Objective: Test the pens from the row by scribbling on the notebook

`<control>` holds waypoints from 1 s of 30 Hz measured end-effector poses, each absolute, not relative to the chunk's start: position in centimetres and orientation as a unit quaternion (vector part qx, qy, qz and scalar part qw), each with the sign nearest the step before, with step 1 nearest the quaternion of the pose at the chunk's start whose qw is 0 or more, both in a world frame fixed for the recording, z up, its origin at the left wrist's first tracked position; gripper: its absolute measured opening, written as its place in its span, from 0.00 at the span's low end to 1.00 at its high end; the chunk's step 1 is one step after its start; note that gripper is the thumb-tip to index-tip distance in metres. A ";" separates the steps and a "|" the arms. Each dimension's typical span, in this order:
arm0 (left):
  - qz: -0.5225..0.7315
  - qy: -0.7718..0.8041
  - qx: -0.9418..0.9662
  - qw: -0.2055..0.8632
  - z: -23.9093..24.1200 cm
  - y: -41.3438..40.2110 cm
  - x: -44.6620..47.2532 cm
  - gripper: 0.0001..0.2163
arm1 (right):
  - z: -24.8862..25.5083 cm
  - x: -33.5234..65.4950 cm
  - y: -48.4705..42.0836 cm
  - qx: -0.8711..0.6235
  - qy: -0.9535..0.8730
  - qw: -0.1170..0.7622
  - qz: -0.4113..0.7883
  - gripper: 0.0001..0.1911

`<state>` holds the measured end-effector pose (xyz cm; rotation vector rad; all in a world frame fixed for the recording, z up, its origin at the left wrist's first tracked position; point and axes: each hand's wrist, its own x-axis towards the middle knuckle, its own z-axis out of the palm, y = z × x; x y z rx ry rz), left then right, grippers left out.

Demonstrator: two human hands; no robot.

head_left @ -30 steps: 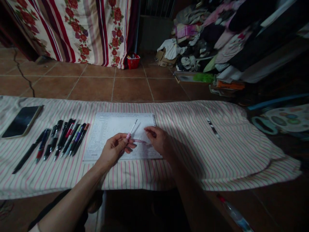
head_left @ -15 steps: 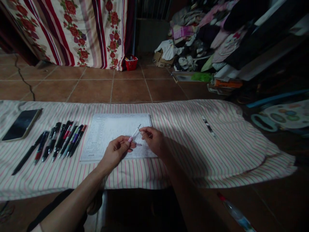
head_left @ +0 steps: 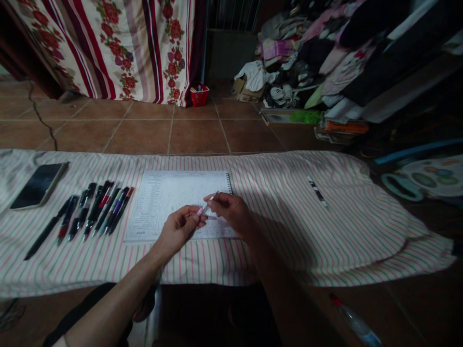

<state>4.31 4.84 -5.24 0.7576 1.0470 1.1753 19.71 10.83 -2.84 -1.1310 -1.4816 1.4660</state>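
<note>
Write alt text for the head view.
Left hand holds a pink-white pen over a white spiral notebook, right hand at the pen's far end. Mostly dark pens and a black phone lie left on pale striped cloth, a black-white pen right.

The held pen (head_left: pixel 201 211) is pink and white, the cloth (head_left: pixel 275 193) striped pink and grey.

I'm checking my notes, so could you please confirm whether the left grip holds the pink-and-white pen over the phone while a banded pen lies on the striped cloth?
Not quite: the head view shows the left grip holding the pink-and-white pen over the spiral notepad, not the phone, which lies farther left. The banded pen does lie on the striped cloth.
</note>
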 end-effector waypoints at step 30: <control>0.524 0.477 0.345 0.616 -6.5 5.1 4.3 0.14 | -3.4 19.2 10.4 -0.473 -0.620 0.419 0.465 0.11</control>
